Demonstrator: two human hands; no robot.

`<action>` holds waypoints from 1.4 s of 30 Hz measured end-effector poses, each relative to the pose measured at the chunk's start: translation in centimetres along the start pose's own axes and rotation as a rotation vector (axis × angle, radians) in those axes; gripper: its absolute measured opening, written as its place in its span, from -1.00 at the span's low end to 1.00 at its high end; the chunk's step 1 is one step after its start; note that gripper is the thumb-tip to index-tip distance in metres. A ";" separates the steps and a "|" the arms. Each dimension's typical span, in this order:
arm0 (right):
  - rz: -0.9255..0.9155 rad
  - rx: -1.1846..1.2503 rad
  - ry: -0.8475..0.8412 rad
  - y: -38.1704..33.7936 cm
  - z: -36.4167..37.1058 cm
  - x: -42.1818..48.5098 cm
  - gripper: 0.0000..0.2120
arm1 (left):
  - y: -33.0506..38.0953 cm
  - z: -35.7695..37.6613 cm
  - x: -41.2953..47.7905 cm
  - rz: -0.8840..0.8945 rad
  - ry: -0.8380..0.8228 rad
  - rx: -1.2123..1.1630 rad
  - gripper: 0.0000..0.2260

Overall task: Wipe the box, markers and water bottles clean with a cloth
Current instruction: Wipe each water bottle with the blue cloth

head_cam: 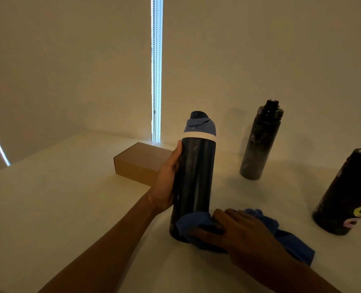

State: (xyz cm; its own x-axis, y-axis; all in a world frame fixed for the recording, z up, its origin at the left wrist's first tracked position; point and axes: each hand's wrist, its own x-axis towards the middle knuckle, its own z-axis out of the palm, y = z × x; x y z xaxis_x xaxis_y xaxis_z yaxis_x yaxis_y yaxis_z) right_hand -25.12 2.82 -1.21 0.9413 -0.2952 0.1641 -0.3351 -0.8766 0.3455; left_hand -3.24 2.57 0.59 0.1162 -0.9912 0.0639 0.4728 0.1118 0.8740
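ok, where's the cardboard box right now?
Head view: the cardboard box lies flat on the white table, left of centre near the back wall. It is just behind the left hand, which holds the blue-capped bottle.

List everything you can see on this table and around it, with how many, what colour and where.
Blue-lidded bottle: one, dark body with a white band, upright at the middle of the table.
Plain bottle: one, black, upright at the back right.
Lettered bottle: one, black with pastel letters, at the right edge, partly cut off.
Box: one, brown cardboard, closed, behind the left hand.
Cloth: one, blue, against the foot of the blue-lidded bottle, trailing right.
Table: one, pale, under everything.
Bead chain: one, pale, hanging in the bright gap at the back.
Left hand: one, grips the blue-lidded bottle's side.
Right hand: one, fingers hold the cloth to that bottle's foot.
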 end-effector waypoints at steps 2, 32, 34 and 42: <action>0.006 0.028 -0.015 -0.2 0.6 -0.5 0.39 | 0.0 0.0 0.0 0.018 -0.016 -0.002 -0.16; 0.095 0.005 -0.030 2.1 -1.2 1.0 -0.09 | 0.6 0.3 -0.4 0.083 0.045 0.128 -0.47; 0.054 0.093 -0.127 0.9 -0.1 -0.7 -0.33 | 0.4 0.4 -0.4 0.074 0.036 0.136 -0.42; 0.114 0.201 -0.019 -0.5 0.1 -1.4 -0.53 | 0.0 0.4 -0.3 0.093 0.032 0.154 -0.42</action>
State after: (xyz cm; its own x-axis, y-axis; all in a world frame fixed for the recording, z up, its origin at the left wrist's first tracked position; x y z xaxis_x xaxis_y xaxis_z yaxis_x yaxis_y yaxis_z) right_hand -26.25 3.66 -1.72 0.8992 -0.4019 0.1730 -0.4258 -0.8948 0.1345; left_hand -3.64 2.84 0.79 0.1822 -0.9740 0.1348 0.3193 0.1883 0.9288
